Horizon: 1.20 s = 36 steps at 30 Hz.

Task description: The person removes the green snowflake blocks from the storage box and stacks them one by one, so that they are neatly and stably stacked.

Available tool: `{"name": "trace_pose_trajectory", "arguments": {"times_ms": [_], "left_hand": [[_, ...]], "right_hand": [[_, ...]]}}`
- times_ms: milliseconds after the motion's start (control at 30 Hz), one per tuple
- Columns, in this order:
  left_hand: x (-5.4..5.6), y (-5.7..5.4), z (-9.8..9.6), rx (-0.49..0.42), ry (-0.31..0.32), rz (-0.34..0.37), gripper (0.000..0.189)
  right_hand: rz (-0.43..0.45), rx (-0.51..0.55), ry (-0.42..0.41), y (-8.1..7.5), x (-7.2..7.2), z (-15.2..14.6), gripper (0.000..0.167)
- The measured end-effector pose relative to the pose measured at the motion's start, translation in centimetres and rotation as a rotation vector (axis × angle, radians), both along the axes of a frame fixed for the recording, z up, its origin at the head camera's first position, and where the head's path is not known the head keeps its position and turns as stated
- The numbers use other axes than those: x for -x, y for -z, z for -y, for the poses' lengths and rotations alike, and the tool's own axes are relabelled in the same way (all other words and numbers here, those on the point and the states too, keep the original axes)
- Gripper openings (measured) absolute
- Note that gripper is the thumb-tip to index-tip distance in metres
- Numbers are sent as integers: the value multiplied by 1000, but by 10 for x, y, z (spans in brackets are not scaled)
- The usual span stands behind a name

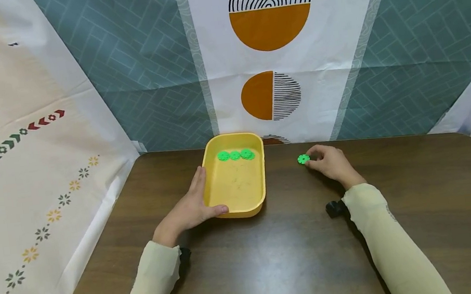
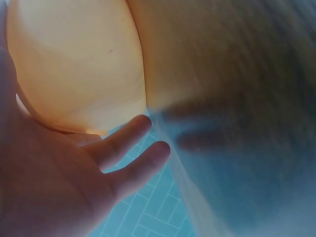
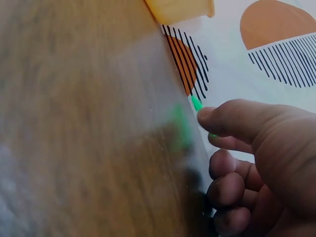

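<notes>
A yellow plastic tray (image 1: 240, 190) stands on the table with several small green notched discs (image 1: 235, 155) lined up at its far end. My left hand (image 1: 188, 210) rests against the tray's left side, fingers straight along the wall and thumb over the near rim. In the left wrist view, two fingers stick out past the tray wall (image 2: 79, 64). To the right of the tray, my right hand (image 1: 331, 163) pinches one green notched disc (image 1: 303, 159) between thumb and fingertips, low over the table. Most of that disc (image 3: 196, 103) is hidden by the thumb in the right wrist view.
The brown wooden table (image 1: 275, 263) has a glossy top. Behind its far edge hangs a patterned cloth (image 1: 221, 95), and another light cloth (image 1: 26, 190) hangs along the left side. Black wrist straps (image 1: 335, 209) show by both sleeves.
</notes>
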<state>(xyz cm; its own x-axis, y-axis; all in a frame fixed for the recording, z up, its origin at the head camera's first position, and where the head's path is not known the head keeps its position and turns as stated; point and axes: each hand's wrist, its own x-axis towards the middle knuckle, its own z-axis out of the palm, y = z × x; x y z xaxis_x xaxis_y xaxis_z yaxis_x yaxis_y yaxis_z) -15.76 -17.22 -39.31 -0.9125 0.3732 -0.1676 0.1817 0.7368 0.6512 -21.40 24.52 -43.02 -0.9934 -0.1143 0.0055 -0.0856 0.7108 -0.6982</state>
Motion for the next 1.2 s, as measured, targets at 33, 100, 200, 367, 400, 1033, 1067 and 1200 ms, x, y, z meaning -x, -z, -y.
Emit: {"name": "trace_pose_trajectory", "arguments": {"times_ms": [33, 100, 200, 367, 400, 1033, 1067, 1200], "left_hand": [[0, 0, 0, 2, 0, -1, 131], [0, 0, 0, 7, -5, 6, 131], [0, 0, 0, 5, -8, 13, 130], [0, 1, 0, 3, -10, 23, 130], [0, 1, 0, 3, -9, 23, 130], [1, -1, 1, -13, 12, 1, 128], [1, 0, 1, -15, 14, 1, 128], [1, 0, 0, -21, 1, 17, 129]], "right_hand": [[2, -12, -4, 0, 0, 0, 28], [7, -36, -9, 1, 1, 1, 29], [13, -70, -11, 2, 1, 0, 29], [28, -100, -19, 1, 1, 2, 32], [30, -103, -21, 1, 1, 2, 32], [74, -98, -68, -8, -3, 3, 37], [78, -97, -65, -8, -3, 3, 38], [95, -88, -59, -8, -3, 1, 43]]}}
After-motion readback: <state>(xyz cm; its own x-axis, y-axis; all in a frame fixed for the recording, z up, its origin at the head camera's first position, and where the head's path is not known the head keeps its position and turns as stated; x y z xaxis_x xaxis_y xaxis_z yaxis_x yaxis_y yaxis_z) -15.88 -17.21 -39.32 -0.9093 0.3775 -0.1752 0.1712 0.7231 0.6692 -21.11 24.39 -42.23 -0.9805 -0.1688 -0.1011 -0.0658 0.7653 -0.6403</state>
